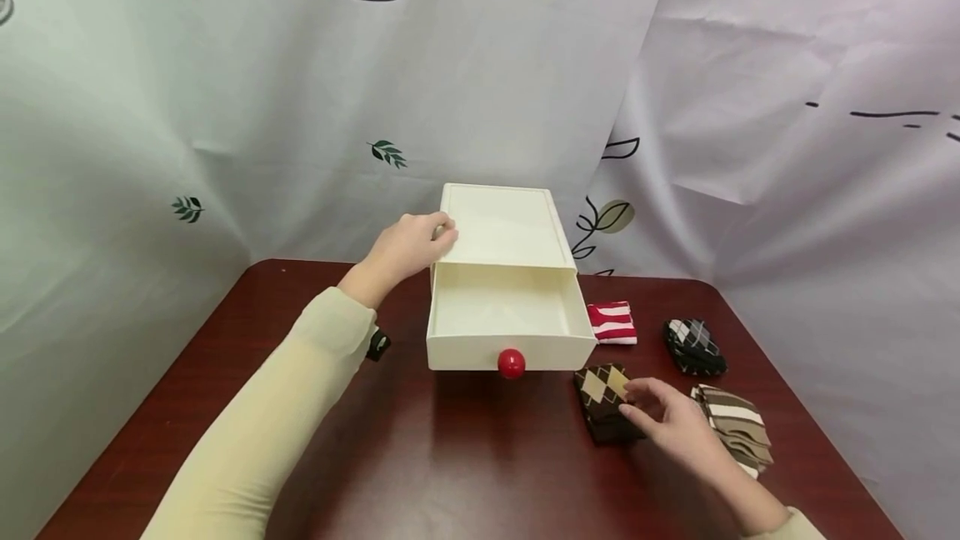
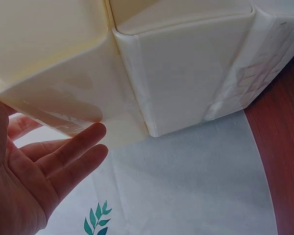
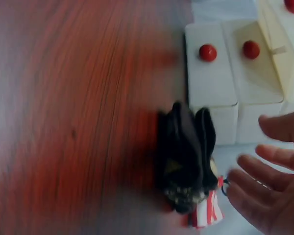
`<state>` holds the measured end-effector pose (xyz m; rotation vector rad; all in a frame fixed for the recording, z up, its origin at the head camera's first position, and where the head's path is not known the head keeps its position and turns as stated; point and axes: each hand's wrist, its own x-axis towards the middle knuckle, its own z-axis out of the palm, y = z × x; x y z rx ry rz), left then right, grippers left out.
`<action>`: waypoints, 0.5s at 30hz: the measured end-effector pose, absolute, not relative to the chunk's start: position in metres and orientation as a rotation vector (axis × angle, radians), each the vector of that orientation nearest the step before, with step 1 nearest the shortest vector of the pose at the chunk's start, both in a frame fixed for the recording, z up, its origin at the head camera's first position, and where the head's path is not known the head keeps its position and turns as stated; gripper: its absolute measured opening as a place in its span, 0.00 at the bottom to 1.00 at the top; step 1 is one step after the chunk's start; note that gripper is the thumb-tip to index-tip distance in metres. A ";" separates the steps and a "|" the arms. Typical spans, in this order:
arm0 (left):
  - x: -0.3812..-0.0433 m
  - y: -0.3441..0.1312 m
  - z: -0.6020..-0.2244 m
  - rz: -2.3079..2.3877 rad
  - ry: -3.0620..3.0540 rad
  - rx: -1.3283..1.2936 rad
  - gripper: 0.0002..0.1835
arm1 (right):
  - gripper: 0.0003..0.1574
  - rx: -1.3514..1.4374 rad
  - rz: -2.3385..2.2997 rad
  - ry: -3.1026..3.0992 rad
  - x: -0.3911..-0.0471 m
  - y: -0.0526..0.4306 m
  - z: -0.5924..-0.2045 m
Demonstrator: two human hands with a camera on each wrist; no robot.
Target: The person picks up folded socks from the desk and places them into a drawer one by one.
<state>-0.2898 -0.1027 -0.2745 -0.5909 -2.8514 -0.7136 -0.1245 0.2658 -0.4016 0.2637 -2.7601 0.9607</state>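
A cream drawer unit (image 1: pixel 506 225) stands at the back of the table, its top drawer (image 1: pixel 510 352) pulled out and bare inside, with a red knob (image 1: pixel 512 363) on the front. My left hand (image 1: pixel 412 244) rests at the unit's upper left edge; the left wrist view shows its fingers (image 2: pixel 71 154) extended along the side wall. Folded dark brown and tan argyle socks (image 1: pixel 603 419) lie right of the drawer. Over their right side hovers my right hand (image 1: pixel 675 427), thumb and fingers apart. The right wrist view shows the socks (image 3: pixel 186 147) blurred, with a gap to the hand.
Red-and-white striped folded fabric (image 1: pixel 613 323) lies beside the unit. Farther right are black-and-grey argyle socks (image 1: pixel 693 347) and a brown-and-white striped folded bundle (image 1: pixel 735 427). A small dark item (image 1: pixel 378 345) shows behind the left sleeve. Patterned cloth (image 1: pixel 315 107) hangs behind the table.
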 end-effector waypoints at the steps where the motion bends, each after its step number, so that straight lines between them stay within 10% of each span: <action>1: -0.290 -0.102 -0.274 -0.711 -2.853 -0.591 0.20 | 0.18 0.282 0.859 -2.737 -0.127 0.268 -0.403; 15: -0.290 -0.102 -0.275 -0.720 -2.867 -0.577 0.21 | 0.45 0.375 0.769 -2.823 -0.160 0.287 -0.425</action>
